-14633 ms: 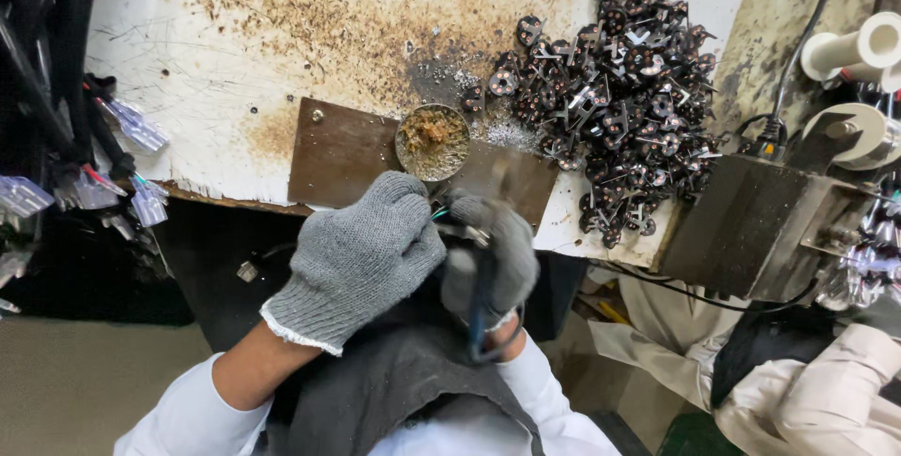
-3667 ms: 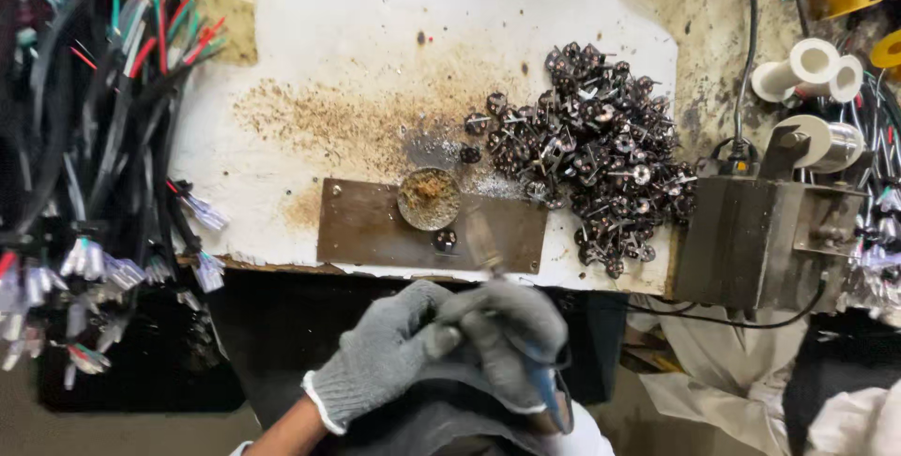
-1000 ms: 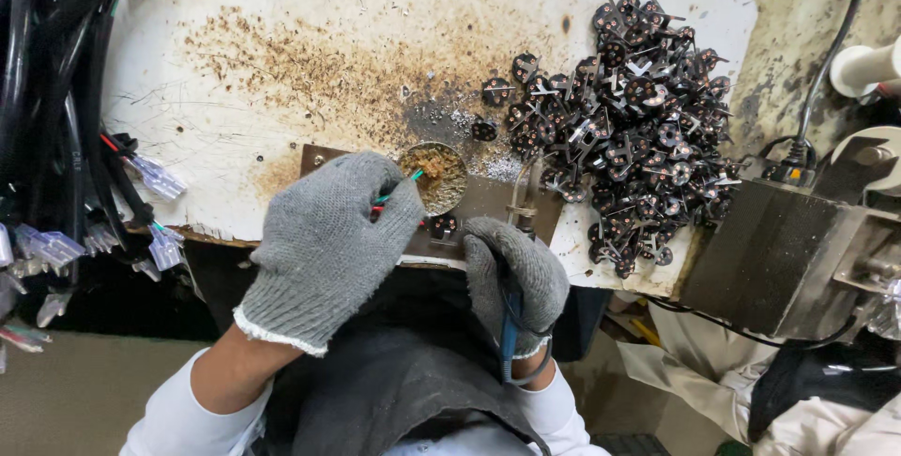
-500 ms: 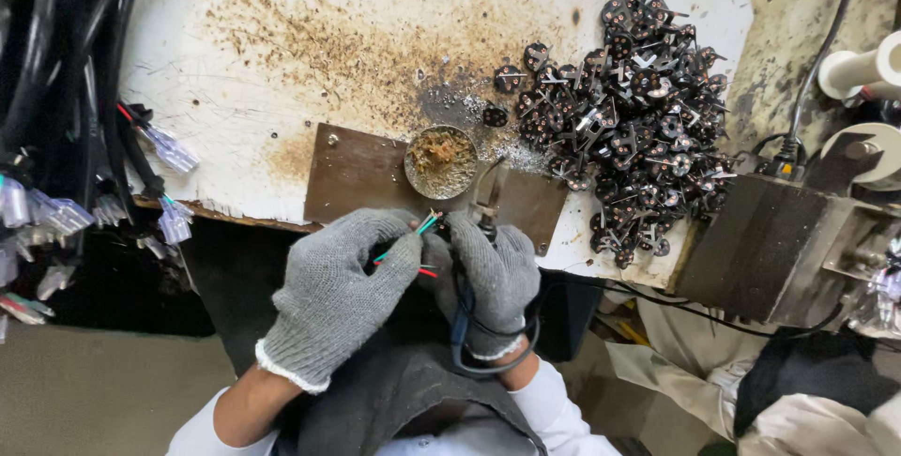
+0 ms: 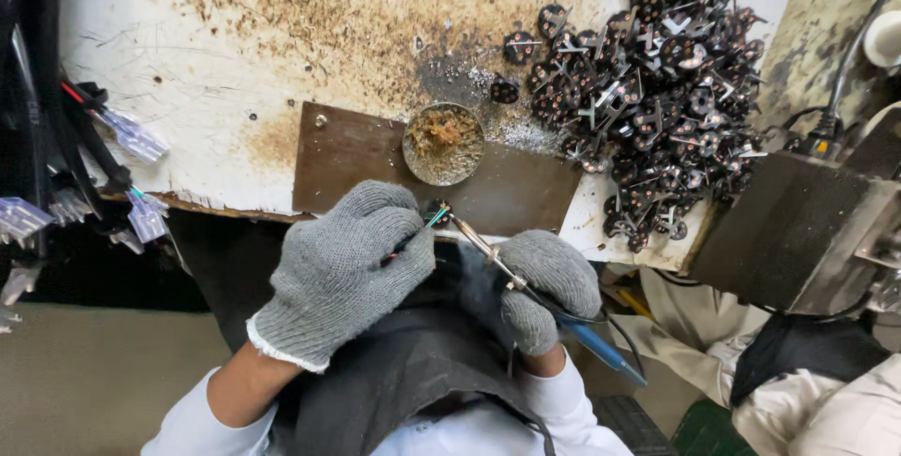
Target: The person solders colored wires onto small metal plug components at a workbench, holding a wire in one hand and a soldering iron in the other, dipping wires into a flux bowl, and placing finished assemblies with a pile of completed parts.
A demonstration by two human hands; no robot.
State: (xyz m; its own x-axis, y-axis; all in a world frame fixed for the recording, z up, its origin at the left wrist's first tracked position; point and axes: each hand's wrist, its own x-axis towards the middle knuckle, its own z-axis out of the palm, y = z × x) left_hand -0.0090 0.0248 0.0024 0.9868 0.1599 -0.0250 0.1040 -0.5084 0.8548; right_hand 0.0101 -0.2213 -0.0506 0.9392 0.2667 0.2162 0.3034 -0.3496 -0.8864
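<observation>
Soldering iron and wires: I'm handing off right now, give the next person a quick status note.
Left hand, gloved, pinches thin coloured wires. Right hand, gloved, holds the blue-handled soldering iron, tip meeting the wire ends just below the small round dish on the brown plate. Pile of dark round parts lies to the right. Joint in progress; whether it is finished cannot be told.
</observation>
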